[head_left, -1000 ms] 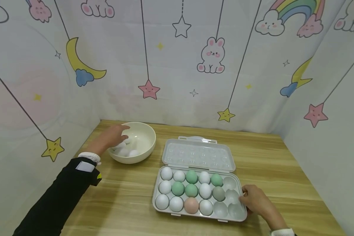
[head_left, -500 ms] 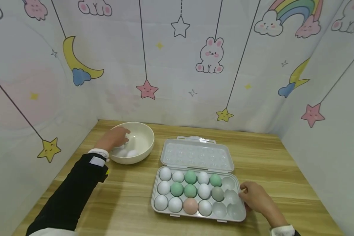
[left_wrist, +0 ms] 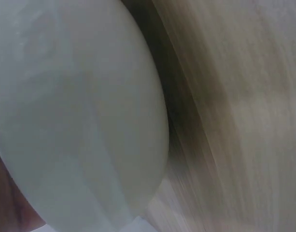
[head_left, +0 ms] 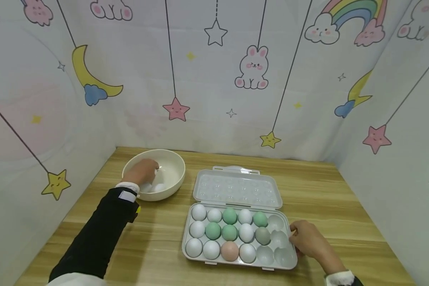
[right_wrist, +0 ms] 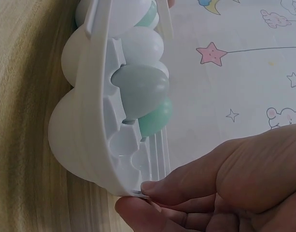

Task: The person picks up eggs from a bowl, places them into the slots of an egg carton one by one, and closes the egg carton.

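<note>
My left hand [head_left: 143, 171] reaches down inside a cream bowl [head_left: 178, 174] at the back left. White eggs [head_left: 159, 187] lie under and beside its fingers; whether it holds one is hidden. The left wrist view is filled mostly by the bowl's outer wall [left_wrist: 128, 106]. With thumb and fingers, my right hand [head_left: 307, 240] pinches the right end of an open plastic egg carton [head_left: 265, 255]; the pinch on its rim [right_wrist: 106, 121] shows in the right wrist view. White, green, a grey-green [head_left: 262, 235] and a pinkish egg [head_left: 230, 251] sit in the carton, with several bare cups at its right end.
The carton's clear lid [head_left: 237, 186] lies folded back behind it on the wooden table [head_left: 164, 242]. Bare tabletop lies between bowl and carton and to the right. A printed cloth [head_left: 214, 87] stands as a wall behind and at both sides.
My left hand has moved from the bowl's left rim down and to the right, deeper among the white eggs. The right hand keeps its pinch on the carton, which stays in place.
</note>
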